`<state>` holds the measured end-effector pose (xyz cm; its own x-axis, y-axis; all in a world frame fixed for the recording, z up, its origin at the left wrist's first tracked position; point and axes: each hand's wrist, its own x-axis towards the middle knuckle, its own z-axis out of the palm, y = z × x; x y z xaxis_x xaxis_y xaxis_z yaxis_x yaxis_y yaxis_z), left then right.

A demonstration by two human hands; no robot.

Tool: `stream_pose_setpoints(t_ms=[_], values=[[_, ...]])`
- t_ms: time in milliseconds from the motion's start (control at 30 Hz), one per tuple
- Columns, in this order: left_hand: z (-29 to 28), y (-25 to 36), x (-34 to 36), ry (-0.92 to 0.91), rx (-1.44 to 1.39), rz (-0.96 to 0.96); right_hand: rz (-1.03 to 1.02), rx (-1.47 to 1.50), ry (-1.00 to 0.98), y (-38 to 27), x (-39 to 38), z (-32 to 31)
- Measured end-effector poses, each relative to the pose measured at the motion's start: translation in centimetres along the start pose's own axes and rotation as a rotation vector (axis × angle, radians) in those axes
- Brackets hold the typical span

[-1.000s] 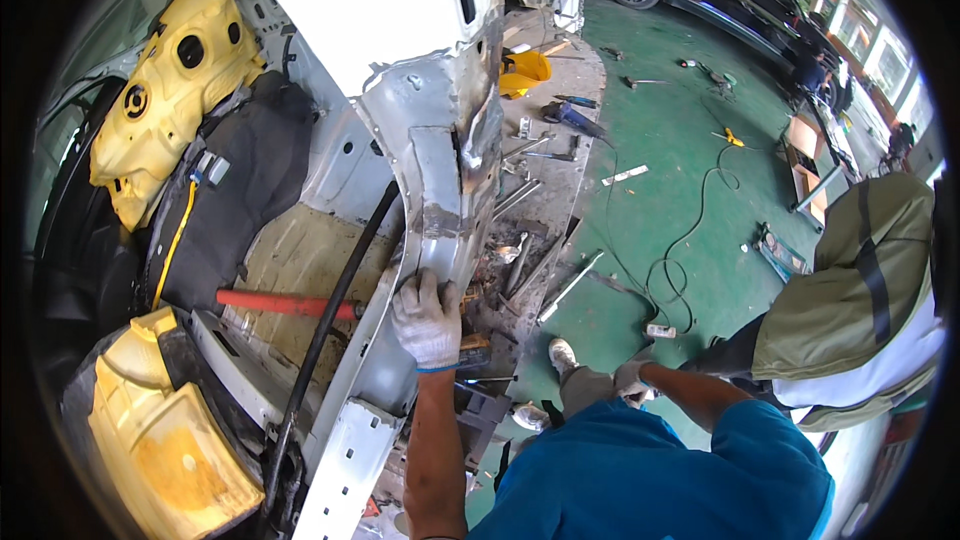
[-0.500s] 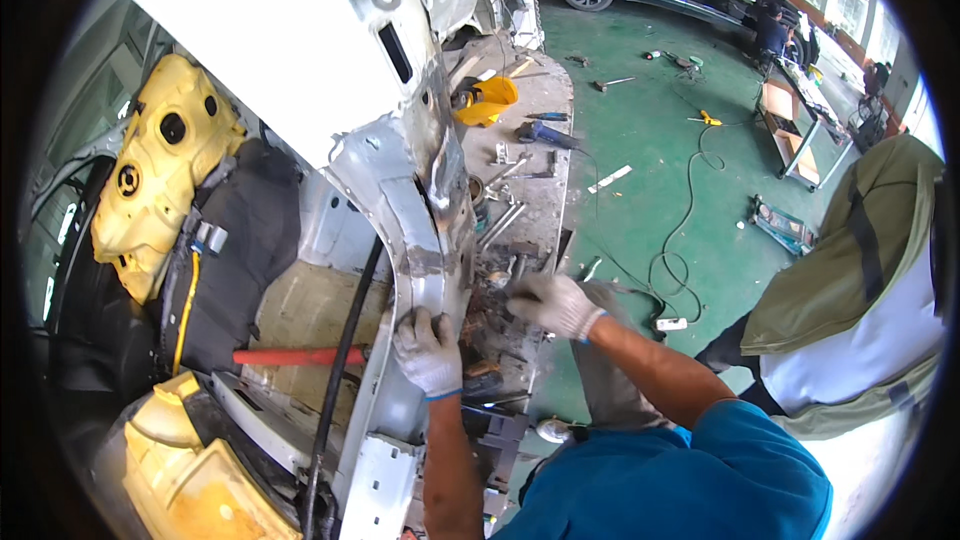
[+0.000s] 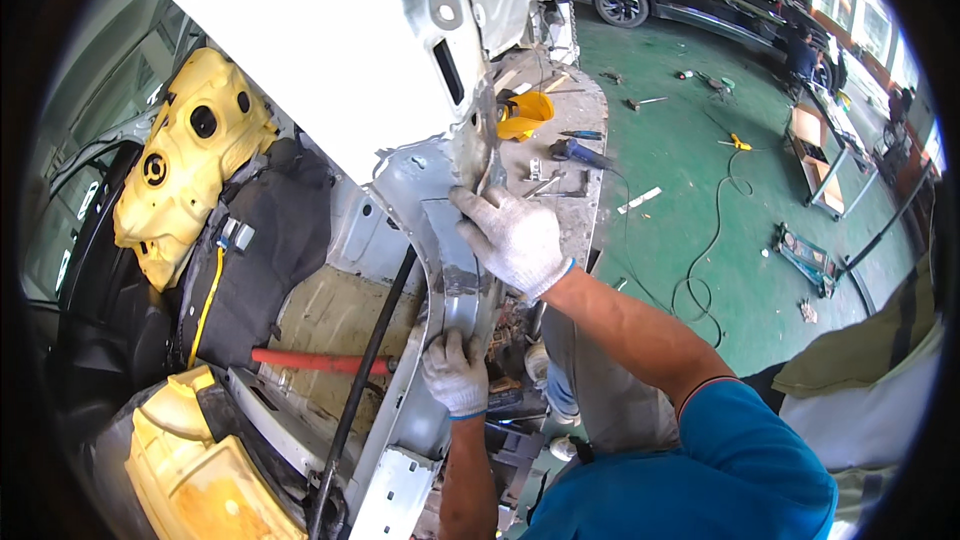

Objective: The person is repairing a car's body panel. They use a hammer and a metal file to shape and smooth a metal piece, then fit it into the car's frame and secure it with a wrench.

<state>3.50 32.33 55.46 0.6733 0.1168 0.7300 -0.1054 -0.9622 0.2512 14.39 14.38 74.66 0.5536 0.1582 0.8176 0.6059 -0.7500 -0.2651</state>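
A bare grey metal pillar (image 3: 420, 195) of a stripped car body curves down through the middle, with dark scuffed patches and a seam. Both my hands wear white knit gloves. Low on the pillar, my left hand (image 3: 455, 377) has its fingers bent over the metal. Higher up, the fingers of my right hand (image 3: 518, 240) are spread and their tips touch the pillar near its scorched right edge; I see nothing held in it. A white panel (image 3: 290, 30) adjoins the pillar's top.
Tools, a yellow container (image 3: 527, 116) and a blue power tool (image 3: 580, 153) lie on a grey platform beside the body. A red tube (image 3: 320, 360) and black bar (image 3: 370, 350) cross the car floor. A cable (image 3: 690, 285), floor jack (image 3: 805, 258) and trolley (image 3: 825, 175) stand right. Someone in olive is nearby.
My right hand has moved up and left from over the platform onto the pillar. The left hand stays on the lower pillar. The whole view has shifted somewhat.
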Motion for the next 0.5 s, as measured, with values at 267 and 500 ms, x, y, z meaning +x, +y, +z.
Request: stream_pose_setpoints(t_ms=[267, 500], values=[[-0.2, 0.2, 0.1, -0.028, 0.005, -0.002, -0.045, 0.002, 0.053, 0.0, 0.1, 1.0], [0.1, -0.1, -0.2, -0.006, 0.039, 0.010, -0.020, -0.037, 0.012, 0.1, 0.0, 1.4]])
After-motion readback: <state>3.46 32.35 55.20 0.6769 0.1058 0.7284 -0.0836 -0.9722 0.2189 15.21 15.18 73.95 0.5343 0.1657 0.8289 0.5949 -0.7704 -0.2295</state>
